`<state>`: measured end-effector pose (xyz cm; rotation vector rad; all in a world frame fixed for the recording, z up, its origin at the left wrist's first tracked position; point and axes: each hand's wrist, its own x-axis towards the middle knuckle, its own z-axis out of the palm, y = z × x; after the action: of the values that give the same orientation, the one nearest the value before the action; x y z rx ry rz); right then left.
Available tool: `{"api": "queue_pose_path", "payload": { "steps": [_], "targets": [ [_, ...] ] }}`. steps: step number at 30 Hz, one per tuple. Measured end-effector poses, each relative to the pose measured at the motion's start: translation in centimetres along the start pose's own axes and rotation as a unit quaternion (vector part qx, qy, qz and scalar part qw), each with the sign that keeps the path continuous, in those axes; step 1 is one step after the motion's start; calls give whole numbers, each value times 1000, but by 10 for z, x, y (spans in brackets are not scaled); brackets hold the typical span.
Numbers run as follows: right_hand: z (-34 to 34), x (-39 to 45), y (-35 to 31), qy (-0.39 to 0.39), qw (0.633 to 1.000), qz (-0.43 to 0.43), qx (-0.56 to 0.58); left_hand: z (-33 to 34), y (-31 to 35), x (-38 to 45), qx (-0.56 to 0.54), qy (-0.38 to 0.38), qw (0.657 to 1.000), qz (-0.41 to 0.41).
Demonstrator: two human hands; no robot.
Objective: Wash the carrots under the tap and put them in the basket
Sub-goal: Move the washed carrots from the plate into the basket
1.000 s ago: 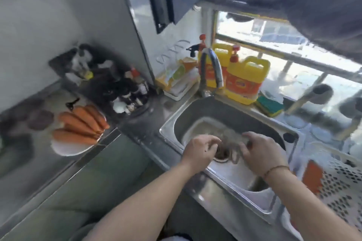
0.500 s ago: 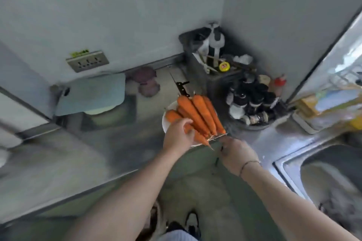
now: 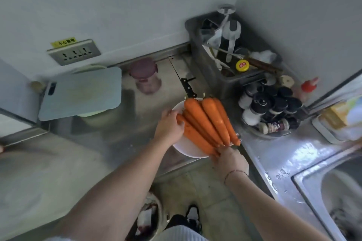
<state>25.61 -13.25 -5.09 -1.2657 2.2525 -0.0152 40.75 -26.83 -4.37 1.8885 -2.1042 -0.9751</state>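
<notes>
Five carrots [image 3: 205, 121], tips twd viewer.

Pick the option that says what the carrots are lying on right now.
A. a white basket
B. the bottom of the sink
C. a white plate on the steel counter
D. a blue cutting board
C: the carrots lie piled on the white plate on the steel counter, with the left hand at the plate's far-left side and the right hand at their tips.
</notes>
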Motion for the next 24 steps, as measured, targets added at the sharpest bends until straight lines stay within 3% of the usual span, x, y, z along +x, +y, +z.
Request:
{"api": "queue_pose_path", "payload": {
  "steps": [3,9,11,14,16,20,24],
  "targets": [
    [1,0,2,-6,999,-27,34,2,1,3,-19,16,1000,-11],
    [-1,-3,3,7,981,-86,175,10,-1,-2,-167,110,975,-101],
    [-6,-4,0,2,973,-63,222,13,-1,-3,-270,151,935,-175],
    [-9,-10,3,-32,958,-37,284,10,2,-11,-471,145,816,-301],
    [-9,-19,13,-49,950,-43,306,9,4,-18,-523,133,780,-315],
    [-13,-48,50,-64,922,-42,380,12,21,-40,-514,162,791,-290],
    [-23,-84,106,-51,880,-62,467,29,73,-81,-576,85,785,-210]
  ]
}}
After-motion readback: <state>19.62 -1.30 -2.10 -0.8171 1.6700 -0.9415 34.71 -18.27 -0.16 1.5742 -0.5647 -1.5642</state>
